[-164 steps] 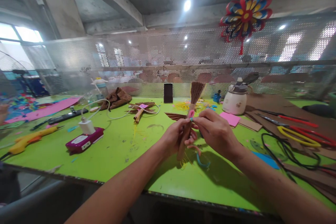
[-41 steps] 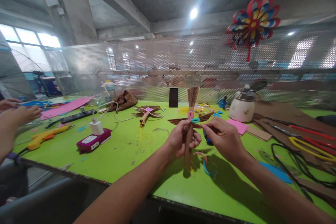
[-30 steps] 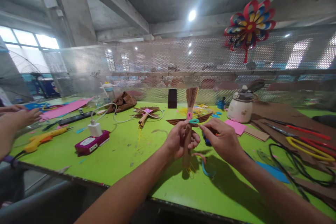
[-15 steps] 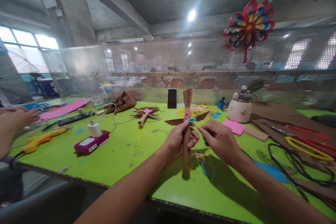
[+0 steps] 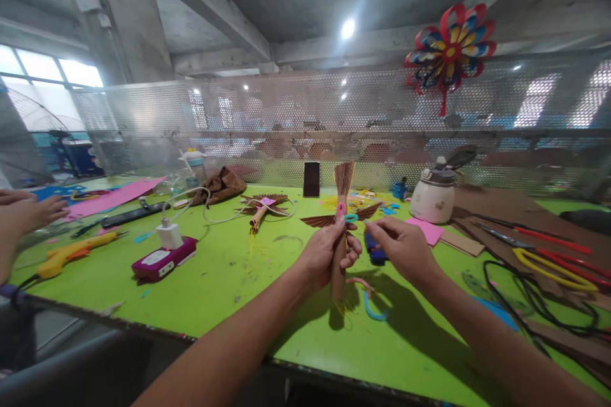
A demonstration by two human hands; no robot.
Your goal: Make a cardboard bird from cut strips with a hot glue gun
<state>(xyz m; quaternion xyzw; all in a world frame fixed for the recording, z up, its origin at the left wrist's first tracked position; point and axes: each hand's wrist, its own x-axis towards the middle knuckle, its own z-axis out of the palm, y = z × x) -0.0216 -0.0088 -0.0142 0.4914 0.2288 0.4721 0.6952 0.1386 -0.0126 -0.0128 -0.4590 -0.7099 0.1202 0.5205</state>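
Observation:
My left hand (image 5: pixel 321 255) is closed around a brown cardboard-tube craft (image 5: pixel 338 283), which stands upright with a fanned paper top and pleated wings. A pink loop (image 5: pixel 340 209) and a green loop (image 5: pixel 351 217) sit on its front, with my left thumb against them. To the right, my right hand (image 5: pixel 405 247) hovers with thumb and fingers pinched together, apart from the craft. Whatever the pinch holds, if anything, is too small to make out. Below its fingertips lies a dark blue object (image 5: pixel 375 249), partly hidden. A curled pink and blue strip (image 5: pixel 376 314) lies by the tube's base.
On the left are a yellow glue gun (image 5: pixel 71 254), a purple power strip (image 5: pixel 165 261) and another person's hand (image 5: pixel 33 216). A similar craft (image 5: pixel 260 213) lies behind. A white jug (image 5: pixel 432 197), scissors (image 5: pixel 554 261), black cord (image 5: pixel 539 296) and cardboard (image 5: pixel 506 210) occupy the right.
My right hand has shifted slightly, and more of the dark blue object shows below its fingers. My left hand keeps its hold on the craft.

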